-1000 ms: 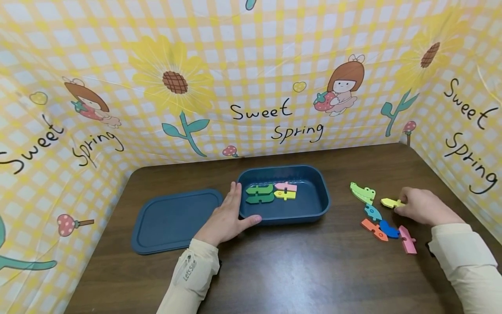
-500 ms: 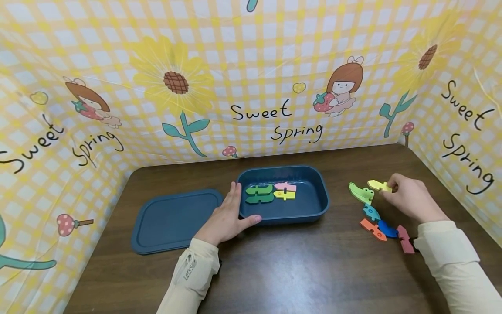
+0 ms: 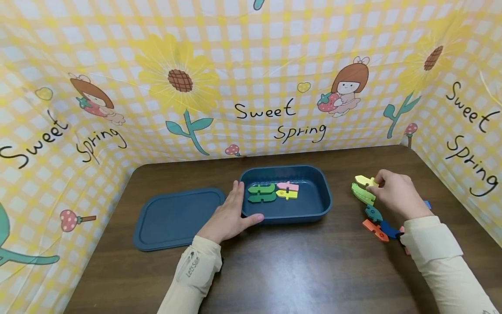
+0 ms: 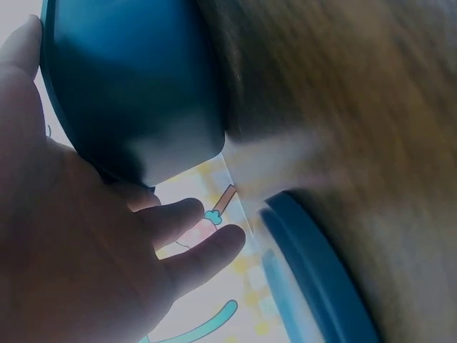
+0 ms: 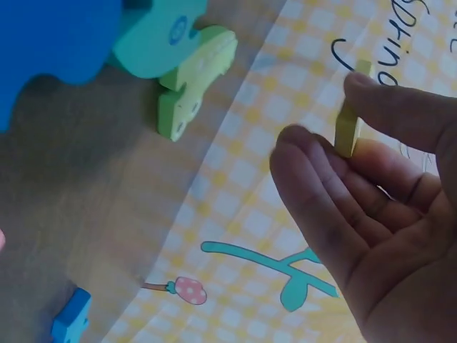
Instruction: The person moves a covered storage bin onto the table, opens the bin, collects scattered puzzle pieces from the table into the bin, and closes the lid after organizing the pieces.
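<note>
My right hand point(image 3: 400, 192) pinches a yellow piece shaped like a pointed fence board point(image 3: 364, 179), just behind a light green crocodile piece point(image 3: 362, 194). In the right wrist view, the yellow piece point(image 5: 346, 128) stands edge-on between thumb and fingers. My left hand point(image 3: 225, 218) rests with straight fingers along the left end of a dark blue box point(image 3: 311, 196), its thumb at the front rim. Inside the box lie two green pieces point(image 3: 262, 197), a pink piece point(image 3: 287, 186) and a yellow piece point(image 3: 287, 195), side by side.
A dark blue lid point(image 3: 176, 218) lies left of the box. Below the right hand are a teal fish-like piece point(image 3: 373, 213), an orange pointed piece point(image 3: 375, 230) and a blue piece point(image 3: 389, 228). The sleeve partly covers a pink piece point(image 3: 406, 250) and another blue piece point(image 3: 428, 204).
My right hand has carried the yellow piece left and toward the back, from right of the crocodile to behind it. The left hand stays at the box.
</note>
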A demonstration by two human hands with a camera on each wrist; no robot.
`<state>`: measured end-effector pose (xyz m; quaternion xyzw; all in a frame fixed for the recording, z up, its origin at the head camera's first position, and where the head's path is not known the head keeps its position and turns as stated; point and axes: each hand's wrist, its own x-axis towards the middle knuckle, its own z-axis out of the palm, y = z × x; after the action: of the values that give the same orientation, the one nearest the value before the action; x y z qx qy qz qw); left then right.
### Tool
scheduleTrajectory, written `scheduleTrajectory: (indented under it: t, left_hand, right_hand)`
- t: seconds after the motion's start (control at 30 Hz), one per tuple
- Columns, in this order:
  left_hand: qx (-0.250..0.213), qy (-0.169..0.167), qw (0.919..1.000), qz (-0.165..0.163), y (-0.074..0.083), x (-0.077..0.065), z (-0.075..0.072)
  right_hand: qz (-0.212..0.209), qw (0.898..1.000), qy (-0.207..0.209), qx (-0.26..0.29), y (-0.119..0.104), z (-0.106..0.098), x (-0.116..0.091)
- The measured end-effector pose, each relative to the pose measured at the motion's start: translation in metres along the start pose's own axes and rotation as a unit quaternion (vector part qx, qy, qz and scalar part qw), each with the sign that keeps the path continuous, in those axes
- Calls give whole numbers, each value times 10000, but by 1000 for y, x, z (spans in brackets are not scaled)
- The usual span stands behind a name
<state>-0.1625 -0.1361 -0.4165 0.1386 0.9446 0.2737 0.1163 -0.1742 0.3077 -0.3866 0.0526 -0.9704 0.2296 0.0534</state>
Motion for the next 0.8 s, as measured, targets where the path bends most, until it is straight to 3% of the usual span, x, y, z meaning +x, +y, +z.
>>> scheduleTrajectory:
  t: [0.23,0.47,0.8]
  left_hand:
    - [12,-19,10000,-20,0,1,1]
    - [43,-4,10000,-3,0,1,1]
    - [33,-40,10000,-4,0,1,0]
  right_hand:
    - [-156,9998,107,-27,3,9,5]
    - [125,9996,-239,-6,2,12,5]
    - [235,9945,-870,-540,20,18,9]
